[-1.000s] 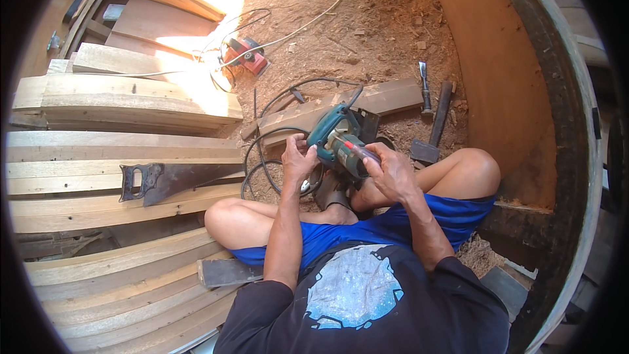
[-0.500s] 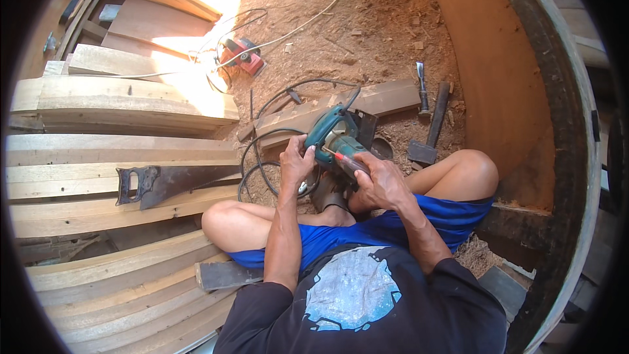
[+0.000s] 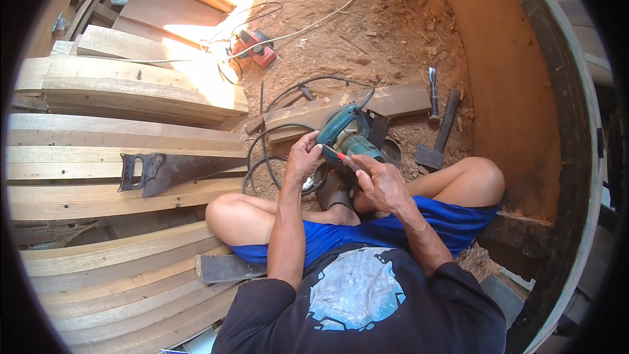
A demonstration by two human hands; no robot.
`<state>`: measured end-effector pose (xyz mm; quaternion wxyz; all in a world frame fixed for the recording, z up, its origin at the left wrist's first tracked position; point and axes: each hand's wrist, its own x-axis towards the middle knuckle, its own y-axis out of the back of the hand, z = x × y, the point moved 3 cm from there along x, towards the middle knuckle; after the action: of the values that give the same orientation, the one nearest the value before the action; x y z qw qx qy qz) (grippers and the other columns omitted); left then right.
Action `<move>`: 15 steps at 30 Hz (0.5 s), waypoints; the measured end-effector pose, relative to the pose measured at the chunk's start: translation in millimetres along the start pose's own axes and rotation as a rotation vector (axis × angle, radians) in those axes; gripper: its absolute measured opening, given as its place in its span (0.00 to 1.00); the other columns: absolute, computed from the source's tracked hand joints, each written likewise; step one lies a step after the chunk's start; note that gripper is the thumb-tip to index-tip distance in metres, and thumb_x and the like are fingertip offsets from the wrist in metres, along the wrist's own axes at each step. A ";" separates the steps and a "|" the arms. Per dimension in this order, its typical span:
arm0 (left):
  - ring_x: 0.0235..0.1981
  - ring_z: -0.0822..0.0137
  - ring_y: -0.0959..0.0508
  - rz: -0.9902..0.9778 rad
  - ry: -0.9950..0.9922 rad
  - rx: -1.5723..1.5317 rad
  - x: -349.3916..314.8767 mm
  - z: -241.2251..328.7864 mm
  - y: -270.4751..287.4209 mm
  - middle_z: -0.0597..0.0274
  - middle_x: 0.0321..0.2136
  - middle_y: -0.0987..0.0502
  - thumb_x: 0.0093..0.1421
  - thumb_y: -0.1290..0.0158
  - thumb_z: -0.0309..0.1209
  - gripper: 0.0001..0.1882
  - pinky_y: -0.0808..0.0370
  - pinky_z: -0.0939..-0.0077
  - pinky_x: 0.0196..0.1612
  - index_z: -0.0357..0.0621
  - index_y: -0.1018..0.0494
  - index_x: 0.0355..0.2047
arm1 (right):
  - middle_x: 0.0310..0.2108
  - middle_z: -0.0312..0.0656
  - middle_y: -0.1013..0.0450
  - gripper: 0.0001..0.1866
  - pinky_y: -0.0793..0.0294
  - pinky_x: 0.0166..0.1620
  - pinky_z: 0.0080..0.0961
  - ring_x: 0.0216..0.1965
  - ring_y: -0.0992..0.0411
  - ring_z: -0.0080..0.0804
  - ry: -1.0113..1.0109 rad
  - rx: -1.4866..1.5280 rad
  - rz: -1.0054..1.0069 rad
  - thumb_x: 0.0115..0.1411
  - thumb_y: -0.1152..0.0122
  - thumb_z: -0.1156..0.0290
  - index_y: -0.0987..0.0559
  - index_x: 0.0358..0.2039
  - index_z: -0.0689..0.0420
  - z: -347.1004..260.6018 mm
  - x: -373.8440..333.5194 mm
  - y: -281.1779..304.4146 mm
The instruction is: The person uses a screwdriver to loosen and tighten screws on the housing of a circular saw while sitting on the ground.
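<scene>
Teal circular saw (image 3: 362,147): just past both hands, with its near end touching the left one
Left hand (image 3: 303,158): thumb and finger pinch the near end of the saw
Right hand (image 3: 385,185): fingers curl tight round a screwdriver (image 3: 341,156), which points at the left hand
Handsaw (image 3: 180,170): on the wooden boards (image 3: 124,206), off to the left
</scene>
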<state>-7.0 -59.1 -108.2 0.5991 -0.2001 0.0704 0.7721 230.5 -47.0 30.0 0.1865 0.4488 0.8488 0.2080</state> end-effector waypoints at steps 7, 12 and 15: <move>0.48 0.69 0.18 0.020 -0.010 0.032 0.4 -1.3 0.3 0.52 0.50 0.19 0.70 0.50 0.17 0.24 0.18 0.74 0.51 0.30 0.35 0.66 | 0.44 0.59 0.19 0.22 0.23 0.50 0.52 0.46 0.20 0.61 -0.001 -0.002 0.004 0.65 0.45 0.65 0.21 0.58 0.55 -0.1 3.2 -3.8; 0.48 0.68 0.18 0.019 0.004 0.036 0.4 -0.6 -1.5 0.52 0.51 0.19 0.70 0.50 0.17 0.24 0.17 0.74 0.52 0.30 0.35 0.66 | 0.44 0.59 0.19 0.22 0.23 0.51 0.52 0.46 0.20 0.61 0.002 -0.019 0.009 0.65 0.45 0.65 0.21 0.58 0.55 -0.5 2.2 -2.9; 0.49 0.68 0.17 0.022 -0.013 0.046 0.6 -1.2 0.6 0.51 0.51 0.19 0.70 0.50 0.17 0.24 0.17 0.73 0.53 0.29 0.35 0.66 | 0.43 0.59 0.19 0.22 0.23 0.51 0.52 0.46 0.20 0.61 -0.030 -0.028 -0.009 0.66 0.45 0.65 0.21 0.58 0.55 -4.7 1.4 -4.0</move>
<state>-7.4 -59.2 -109.7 0.5954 -0.1806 0.0863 0.7781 224.7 -48.8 31.7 0.2064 0.4456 0.8449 0.2121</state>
